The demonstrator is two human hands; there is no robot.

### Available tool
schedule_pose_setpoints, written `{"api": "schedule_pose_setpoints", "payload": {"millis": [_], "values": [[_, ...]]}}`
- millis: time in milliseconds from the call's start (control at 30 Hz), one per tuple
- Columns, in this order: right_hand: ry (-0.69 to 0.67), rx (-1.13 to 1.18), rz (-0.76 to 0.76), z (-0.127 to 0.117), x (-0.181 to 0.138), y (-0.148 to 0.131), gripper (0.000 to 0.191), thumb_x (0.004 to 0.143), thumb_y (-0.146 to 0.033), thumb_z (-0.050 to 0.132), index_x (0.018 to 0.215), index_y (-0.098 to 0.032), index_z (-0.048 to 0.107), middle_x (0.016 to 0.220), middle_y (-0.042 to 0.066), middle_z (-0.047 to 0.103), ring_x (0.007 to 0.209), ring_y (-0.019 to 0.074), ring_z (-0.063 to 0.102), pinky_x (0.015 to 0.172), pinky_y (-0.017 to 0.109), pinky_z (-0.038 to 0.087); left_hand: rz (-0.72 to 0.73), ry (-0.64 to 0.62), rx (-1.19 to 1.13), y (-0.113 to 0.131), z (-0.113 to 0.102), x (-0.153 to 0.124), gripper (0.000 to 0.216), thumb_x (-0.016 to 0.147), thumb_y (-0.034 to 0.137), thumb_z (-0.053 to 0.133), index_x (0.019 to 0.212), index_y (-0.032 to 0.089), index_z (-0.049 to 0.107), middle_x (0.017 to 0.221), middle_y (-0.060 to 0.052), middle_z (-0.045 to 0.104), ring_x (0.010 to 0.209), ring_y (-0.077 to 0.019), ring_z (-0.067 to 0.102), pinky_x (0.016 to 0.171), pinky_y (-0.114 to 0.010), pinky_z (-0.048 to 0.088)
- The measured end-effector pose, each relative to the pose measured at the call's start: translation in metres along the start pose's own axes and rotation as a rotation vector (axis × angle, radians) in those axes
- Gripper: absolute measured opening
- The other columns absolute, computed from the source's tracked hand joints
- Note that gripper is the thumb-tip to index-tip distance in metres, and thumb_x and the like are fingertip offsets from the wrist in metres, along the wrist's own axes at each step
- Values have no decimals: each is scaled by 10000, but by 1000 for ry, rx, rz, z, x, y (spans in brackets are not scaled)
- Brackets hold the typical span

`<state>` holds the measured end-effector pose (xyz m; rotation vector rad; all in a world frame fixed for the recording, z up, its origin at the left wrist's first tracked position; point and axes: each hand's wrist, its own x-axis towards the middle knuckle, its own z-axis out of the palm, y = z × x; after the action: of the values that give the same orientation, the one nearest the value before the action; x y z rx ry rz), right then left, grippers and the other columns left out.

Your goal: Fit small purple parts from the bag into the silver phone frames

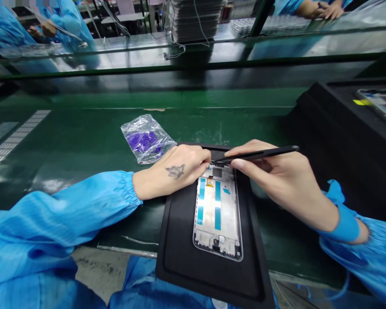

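A silver phone mid-frame with blue adhesive strips lies on a black foam tray. My left hand rests over the frame's top left corner, fingers curled and closed; whatever they pinch is hidden. In my right hand is a pair of black tweezers, held between thumb and fingers. Their tips point left, at the top edge of the frame, close to my left fingertips. Just behind my left hand lies a clear plastic bag with small purple pieces inside.
To the right, a raised black foam stack bears another phone part with a yellow tab. Sheets of small labels lie on the green bench at left. Beyond a rail, co-workers in blue sleeves flank a stack of trays.
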<state>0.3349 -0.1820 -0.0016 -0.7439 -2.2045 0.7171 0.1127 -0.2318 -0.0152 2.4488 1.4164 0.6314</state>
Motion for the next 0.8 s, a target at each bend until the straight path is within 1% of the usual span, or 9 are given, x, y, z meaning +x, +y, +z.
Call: {"api": "schedule_pose_setpoints", "payload": {"millis": [167,333,433,500,567,633,667,733,800], "values": [[-11,9,-10,0,0,2,124,925,-307,673,976,-248,770,943,26,761,817,184,706,706,312,552,12,10,21,3,0,0,194,1001,203,487,918,148,653,817,-20,648,698,-138,574,643,-269,385],[3,34,-17,-2,0,1,104,920,-298,683,952,-257,772,930,14,761,822,178,707,738,311,559,10,-3,24,0,0,0,196,1016,211,477,935,155,646,831,-15,653,714,-142,591,652,-273,409],[41,57,3,-3,1,1,97,915,-310,689,918,-260,772,926,12,760,822,182,708,729,309,563,40,20,63,2,-4,-2,204,1041,252,463,1096,142,626,988,-54,679,859,-177,629,756,-303,480],[69,73,41,-3,3,4,97,908,-321,697,900,-255,768,924,15,758,818,185,708,706,305,563,104,-2,153,11,-7,-8,280,1040,321,491,1222,131,587,1153,-106,663,1008,-231,622,853,-366,510],[73,94,101,-3,5,9,107,901,-333,704,881,-244,760,921,18,756,795,184,708,682,301,565,236,-93,240,25,-6,-18,388,1003,422,564,1284,155,569,1296,-133,620,1135,-286,588,916,-433,519],[62,122,165,-1,7,15,132,897,-356,706,867,-235,750,911,18,754,777,185,712,685,308,572,393,-199,276,41,-1,-31,525,941,538,628,1337,201,555,1433,-128,546,1272,-327,525,993,-492,505],[56,135,190,0,8,17,148,897,-369,704,864,-231,746,906,19,753,781,190,715,701,316,576,442,-231,284,48,3,-37,600,912,591,640,1373,222,536,1490,-124,500,1335,-342,480,1037,-521,486],[53,151,224,3,9,20,180,898,-400,699,874,-227,742,910,21,754,806,203,721,738,337,583,459,-253,305,58,13,-47,684,891,640,636,1432,245,496,1553,-119,433,1407,-359,415,1090,-563,453],[41,160,235,6,10,21,213,897,-431,697,893,-222,743,909,26,754,811,213,723,753,352,589,429,-226,336,63,21,-53,646,918,601,624,1445,250,494,1554,-119,436,1400,-363,435,1077,-572,472]]}}
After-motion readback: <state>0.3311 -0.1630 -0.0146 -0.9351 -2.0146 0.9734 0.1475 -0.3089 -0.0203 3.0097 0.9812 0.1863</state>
